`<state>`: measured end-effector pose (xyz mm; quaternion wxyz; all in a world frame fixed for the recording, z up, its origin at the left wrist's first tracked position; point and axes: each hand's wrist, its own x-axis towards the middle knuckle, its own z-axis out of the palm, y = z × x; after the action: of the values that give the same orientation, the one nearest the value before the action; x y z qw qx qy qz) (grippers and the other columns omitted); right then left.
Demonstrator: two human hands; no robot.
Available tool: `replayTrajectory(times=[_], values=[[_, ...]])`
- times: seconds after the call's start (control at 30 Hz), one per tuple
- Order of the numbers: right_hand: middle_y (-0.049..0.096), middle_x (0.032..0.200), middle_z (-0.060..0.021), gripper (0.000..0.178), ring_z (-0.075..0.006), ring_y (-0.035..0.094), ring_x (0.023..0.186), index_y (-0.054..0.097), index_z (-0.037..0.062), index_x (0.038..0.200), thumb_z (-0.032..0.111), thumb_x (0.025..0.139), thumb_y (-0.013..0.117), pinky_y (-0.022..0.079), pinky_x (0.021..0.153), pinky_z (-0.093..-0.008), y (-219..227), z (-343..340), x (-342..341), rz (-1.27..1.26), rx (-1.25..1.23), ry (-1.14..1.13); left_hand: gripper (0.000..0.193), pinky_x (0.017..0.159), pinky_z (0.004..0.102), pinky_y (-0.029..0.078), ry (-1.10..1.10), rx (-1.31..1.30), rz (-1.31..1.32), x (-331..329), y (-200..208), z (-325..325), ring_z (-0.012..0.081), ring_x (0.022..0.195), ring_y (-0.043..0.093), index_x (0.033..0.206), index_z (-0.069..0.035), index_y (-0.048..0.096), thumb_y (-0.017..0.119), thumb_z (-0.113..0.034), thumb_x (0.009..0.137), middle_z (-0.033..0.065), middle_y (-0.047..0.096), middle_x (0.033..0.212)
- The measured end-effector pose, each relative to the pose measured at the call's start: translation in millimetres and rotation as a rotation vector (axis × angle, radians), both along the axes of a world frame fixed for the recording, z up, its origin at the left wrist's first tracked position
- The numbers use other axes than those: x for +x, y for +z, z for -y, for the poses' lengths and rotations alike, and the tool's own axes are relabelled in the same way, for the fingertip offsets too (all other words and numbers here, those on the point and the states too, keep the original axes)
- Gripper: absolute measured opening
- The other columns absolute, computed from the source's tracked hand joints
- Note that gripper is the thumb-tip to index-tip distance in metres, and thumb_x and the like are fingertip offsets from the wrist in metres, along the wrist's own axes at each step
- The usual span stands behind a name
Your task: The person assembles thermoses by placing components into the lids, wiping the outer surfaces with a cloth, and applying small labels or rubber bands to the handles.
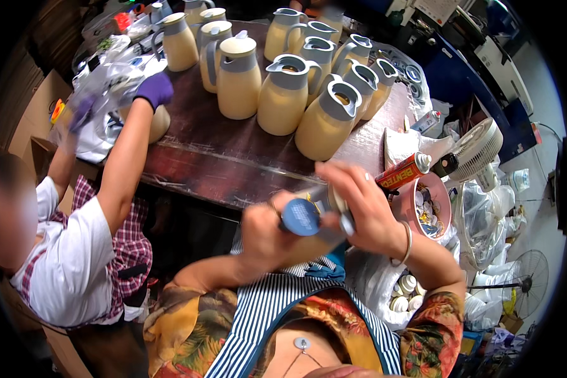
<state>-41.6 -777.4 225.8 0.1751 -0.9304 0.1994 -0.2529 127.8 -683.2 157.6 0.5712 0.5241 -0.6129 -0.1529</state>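
Head view, the only one here: the person's got a cream-bodied jug with grey trim (307,247) held in close, just off the near edge of the dark red-brown wooden worktop (195,160), probably for better leverage. Left hand (259,230) looks curled closed on its side, likely bracing it. Right hand (363,205) is half open over the other end, fingers bent and spread; too blurry to tell if it's actually gripping. A flat round blue disc (301,217) faces up between the hands.

Open-topped cream-and-grey jugs (280,107) crowd the far side, lidded cream-and-grey jugs (239,88) sit left of them. Guessing that's sorting. The pink round plastic tub (448,200) of small parts is by the right arm, handy for reaching. Someone else's purple-gloved hand (154,90) is at the left.
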Motion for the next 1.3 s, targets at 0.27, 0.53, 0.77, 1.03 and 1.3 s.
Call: replayTrajectory(times=[0.27,0.53,0.77,1.03,1.3], values=[[0.045,0.139,-0.0256,0.086,-0.0442,0.043,0.13,0.047,0.0096,0.14,0.054,0.073,0.077,0.042,0.103,-0.0475,-33,122,45,-0.007,-0.138,-0.33,0.027,0.071,0.0345,0.053,0.834,0.036,-0.009,83,-37,42,0.0196,0.073,0.067,0.096,0.003,0.067,0.081,-0.008,0.076,0.011,0.071,0.085],[0.048,0.139,-0.0158,0.073,-0.033,0.051,0.127,0.051,0.0097,0.137,0.018,0.07,0.079,0.042,0.105,-0.0405,-43,169,-3,-0.156,0.126,-0.212,0.047,0.091,0.0373,0.044,0.937,-0.136,0.028,173,-85,79,0.0259,0.103,0.057,0.114,0.001,0.058,0.077,-0.031,0.085,0.0121,0.063,0.112],[0.031,0.156,-0.0118,0.087,-0.0353,0.027,0.144,0.052,0.0188,0.139,-0.008,0.057,0.065,0.026,0.117,-0.0445,-23,117,-70,-0.316,0.169,0.073,0.048,0.094,0.0356,0.045,-0.312,-0.05,-0.009,43,-77,114,0.0212,0.106,0.056,0.115,-0.003,0.055,0.074,-0.035,0.086,0.012,0.059,0.111],[0.035,0.153,-0.0102,0.085,-0.0369,0.044,0.133,0.046,0.0208,0.143,-0.015,0.068,0.064,0.044,0.105,-0.0414,-90,82,-84,0.091,-0.043,-0.259,0.031,0.095,0.0306,0.048,-1.026,0.499,-0.041,-51,-48,139,0.0178,0.106,0.062,0.119,0.002,0.057,0.062,-0.019,0.096,0.0098,0.066,0.114],[0.069,0.096,-0.0167,0.021,-0.0346,0.066,0.088,0.07,0.0095,0.103,0.016,0.085,0.06,0.052,0.079,-0.0411,-89,107,-208,-0.269,-0.094,-0.948,0.03,0.09,0.0351,0.053,-0.702,0.516,-0.37,-25,-25,140,0.0208,0.101,0.068,0.108,-0.003,0.06,0.05,-0.03,0.102,0.0116,0.071,0.101]])
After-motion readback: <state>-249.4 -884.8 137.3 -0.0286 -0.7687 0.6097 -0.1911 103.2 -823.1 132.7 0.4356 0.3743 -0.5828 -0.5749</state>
